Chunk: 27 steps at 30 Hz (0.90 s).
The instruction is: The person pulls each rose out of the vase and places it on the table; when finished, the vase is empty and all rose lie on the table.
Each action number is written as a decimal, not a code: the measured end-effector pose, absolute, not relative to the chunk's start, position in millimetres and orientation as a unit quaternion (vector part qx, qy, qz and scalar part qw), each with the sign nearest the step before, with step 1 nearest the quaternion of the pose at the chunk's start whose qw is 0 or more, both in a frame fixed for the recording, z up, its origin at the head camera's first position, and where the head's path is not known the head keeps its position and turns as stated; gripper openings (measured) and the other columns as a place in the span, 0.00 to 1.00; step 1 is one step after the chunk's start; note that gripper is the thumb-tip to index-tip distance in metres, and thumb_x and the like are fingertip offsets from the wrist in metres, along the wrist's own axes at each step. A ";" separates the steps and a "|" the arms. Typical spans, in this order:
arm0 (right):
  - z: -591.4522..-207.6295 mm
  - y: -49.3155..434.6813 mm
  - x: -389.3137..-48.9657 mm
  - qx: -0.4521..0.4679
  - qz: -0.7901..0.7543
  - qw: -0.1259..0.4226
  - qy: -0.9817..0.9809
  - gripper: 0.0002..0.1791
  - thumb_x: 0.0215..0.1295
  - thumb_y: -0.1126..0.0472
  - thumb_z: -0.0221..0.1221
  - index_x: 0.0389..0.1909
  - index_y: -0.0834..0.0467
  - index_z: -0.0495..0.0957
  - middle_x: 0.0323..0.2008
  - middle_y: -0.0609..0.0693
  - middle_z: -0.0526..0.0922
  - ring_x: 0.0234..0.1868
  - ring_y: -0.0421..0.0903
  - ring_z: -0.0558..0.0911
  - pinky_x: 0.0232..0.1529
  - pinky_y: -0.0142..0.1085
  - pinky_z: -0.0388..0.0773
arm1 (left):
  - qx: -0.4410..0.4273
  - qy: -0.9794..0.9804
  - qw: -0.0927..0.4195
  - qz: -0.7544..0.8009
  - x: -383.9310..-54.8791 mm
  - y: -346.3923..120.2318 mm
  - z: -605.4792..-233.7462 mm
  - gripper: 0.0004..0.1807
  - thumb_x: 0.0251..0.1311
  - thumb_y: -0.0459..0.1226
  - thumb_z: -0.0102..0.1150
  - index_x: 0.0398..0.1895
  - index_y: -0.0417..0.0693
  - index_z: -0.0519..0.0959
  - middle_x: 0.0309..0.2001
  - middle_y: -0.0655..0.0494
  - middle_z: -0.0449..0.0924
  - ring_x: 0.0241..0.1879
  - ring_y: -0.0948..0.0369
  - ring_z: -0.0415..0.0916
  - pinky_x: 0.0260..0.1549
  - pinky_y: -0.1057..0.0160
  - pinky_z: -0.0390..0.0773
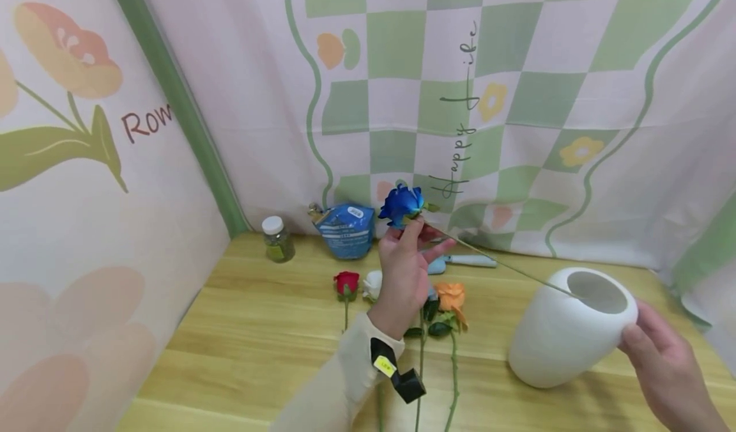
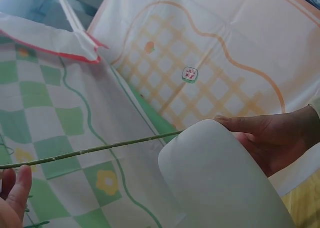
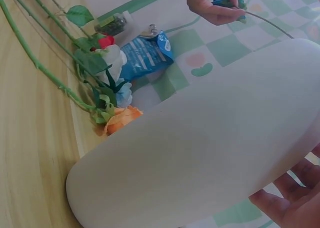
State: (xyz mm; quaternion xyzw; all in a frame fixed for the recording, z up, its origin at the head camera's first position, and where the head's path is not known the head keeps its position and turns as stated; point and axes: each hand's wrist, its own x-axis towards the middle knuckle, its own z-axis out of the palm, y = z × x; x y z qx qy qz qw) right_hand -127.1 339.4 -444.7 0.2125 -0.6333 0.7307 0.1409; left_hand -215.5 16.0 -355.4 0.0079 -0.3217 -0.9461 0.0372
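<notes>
Just below its bloom, my left hand (image 1: pixel 402 272) pinches the stem of a blue rose (image 1: pixel 401 206). The long green stem (image 2: pixel 100 148) slants down to the right, and its end reaches the mouth of a white vase (image 1: pixel 552 342). With fingers and thumb at the rim, my right hand (image 1: pixel 667 355) holds the vase from its right side. The vase leans toward the right, its base at the table. In the right wrist view the vase (image 3: pixel 200 138) hides part of the scene behind it, and my right fingers (image 3: pixel 280 198) lie along its side.
On the wooden table (image 1: pixel 253 342) lie a red rose (image 1: pixel 347 283), a white rose (image 1: pixel 372 285), an orange rose (image 1: pixel 451 296) and a pale blue flower (image 3: pixel 123 93). A lidded jar (image 1: pixel 278 239), a blue bag (image 1: pixel 347 231) and a light-handled tool (image 1: pixel 471 261) stand or lie near the back curtain.
</notes>
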 end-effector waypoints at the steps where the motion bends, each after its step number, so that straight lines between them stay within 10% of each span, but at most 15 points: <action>1: -444.9 339.5 -127.0 0.208 0.729 0.141 -0.636 0.25 0.77 0.74 0.39 0.72 0.63 0.64 0.64 0.45 0.79 0.61 0.33 0.79 0.55 0.20 0.77 | 0.013 -0.323 0.034 -0.946 -215.4 13.5 -355.8 0.04 0.68 0.34 0.56 0.43 0.46 0.75 0.27 0.55 0.79 0.29 0.61 0.81 0.35 0.54 0.89; 27: -446.5 340.6 -126.0 0.199 0.723 0.146 -0.645 0.25 0.77 0.74 0.40 0.72 0.62 0.65 0.65 0.44 0.78 0.61 0.33 0.79 0.55 0.19 0.77 | 0.020 -0.441 -0.027 -0.897 -201.4 -45.8 -390.1 0.04 0.68 0.30 0.53 0.39 0.44 0.69 0.26 0.55 0.77 0.25 0.63 0.79 0.26 0.62 0.88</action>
